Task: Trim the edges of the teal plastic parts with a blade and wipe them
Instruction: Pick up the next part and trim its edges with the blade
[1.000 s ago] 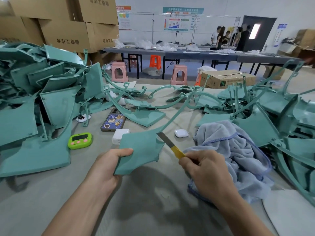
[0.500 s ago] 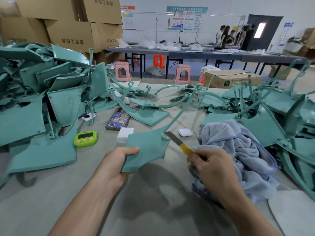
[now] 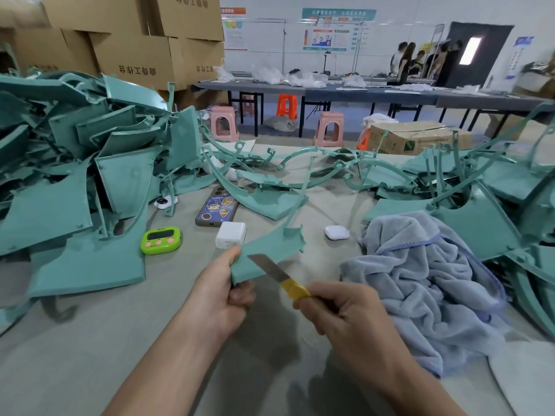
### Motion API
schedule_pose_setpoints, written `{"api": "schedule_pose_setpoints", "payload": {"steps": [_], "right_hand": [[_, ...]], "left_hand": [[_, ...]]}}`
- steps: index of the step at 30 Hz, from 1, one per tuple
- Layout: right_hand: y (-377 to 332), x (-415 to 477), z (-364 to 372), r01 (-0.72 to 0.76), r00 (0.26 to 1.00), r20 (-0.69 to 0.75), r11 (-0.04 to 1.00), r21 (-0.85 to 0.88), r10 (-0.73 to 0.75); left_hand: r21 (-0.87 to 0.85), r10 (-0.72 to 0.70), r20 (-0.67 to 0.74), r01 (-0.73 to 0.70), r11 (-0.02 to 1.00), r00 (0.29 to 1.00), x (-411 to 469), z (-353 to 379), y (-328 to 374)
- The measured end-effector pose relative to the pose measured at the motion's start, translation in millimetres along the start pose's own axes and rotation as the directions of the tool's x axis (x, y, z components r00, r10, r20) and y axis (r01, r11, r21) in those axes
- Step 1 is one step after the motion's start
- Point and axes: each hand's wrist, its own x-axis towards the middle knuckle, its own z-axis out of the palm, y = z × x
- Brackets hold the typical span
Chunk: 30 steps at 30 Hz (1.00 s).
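Observation:
My left hand (image 3: 223, 291) grips the near corner of a teal plastic part (image 3: 274, 249), held above the table with its long thin arm reaching away toward the middle. My right hand (image 3: 345, 313) holds a blade (image 3: 270, 267) by its yellow-wrapped handle; the steel lies across the part's near face, tip close to my left thumb. A crumpled blue-grey towel (image 3: 420, 283) lies just right of my right hand. Piles of teal parts fill the left (image 3: 90, 163) and the right (image 3: 480, 199) of the table.
On the grey table (image 3: 75, 355) lie a green timer (image 3: 161, 239), a phone (image 3: 216, 209), a white charger (image 3: 230, 234), a white earbud case (image 3: 336, 232) and a small white device (image 3: 163, 202). Cardboard boxes stand back left; stools, long tables and people beyond.
The part has been tilted and turned in my left hand, which has shifted right along its edge. The blade has moved from the part's right edge onto its near face.

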Motion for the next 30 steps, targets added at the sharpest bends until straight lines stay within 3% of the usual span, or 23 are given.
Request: {"api": "schedule_pose_setpoints", "payload": {"steps": [3, 6, 8, 10, 12, 16, 21, 24, 26, 30], "right_hand": [[8, 8, 1, -0.095, 0.985, -0.151, 0.994, -0.060, 0.085], [18, 12, -6, -0.236, 0.923, -0.336, 0.966, -0.104, 0.189], [16, 6, -5, -0.160, 0.938, -0.315, 0.987, -0.021, 0.145], [10, 0, 1, -0.074, 0.977, -0.194, 0.995, 0.061, 0.084], [8, 2, 8, -0.054, 0.992, -0.116, 0.998, -0.032, 0.050], [13, 10, 3, -0.224, 0.934, -0.322, 0.956, -0.188, 0.155], [-2, -2, 13, -0.099, 0.989, -0.120, 0.993, -0.068, 0.090], [6, 12, 3, -0.236, 0.940, -0.293, 0.955, -0.180, 0.177], [12, 12, -6, -0.261, 0.904, -0.386, 0.953, -0.154, 0.185], [2, -5, 0, -0.078, 0.987, -0.145, 0.995, -0.069, 0.067]], "left_hand": [[-0.047, -0.033, 0.069, 0.036, 0.998, 0.997, -4, 0, -2], [-0.065, -0.058, 0.097, 0.065, 0.996, 0.994, -6, 0, -3], [-0.085, -0.062, 0.101, 0.071, 0.994, 0.993, -6, 0, -3], [-0.108, -0.054, 0.108, 0.066, 0.992, 0.993, -7, 2, -3], [-0.131, -0.057, 0.122, 0.073, 0.989, 0.991, -9, 3, -4], [-0.143, -0.077, 0.138, 0.096, 0.985, 0.987, -9, -2, -3], [-0.126, -0.038, 0.105, 0.051, 0.991, 0.994, -9, 0, -4], [-0.137, -0.054, 0.119, 0.070, 0.988, 0.991, -10, 0, -3], [-0.149, -0.053, 0.102, 0.068, 0.986, 0.993, -9, -2, -2], [-0.099, -0.012, 0.074, 0.019, 0.995, 0.997, -8, 3, -5]]}}
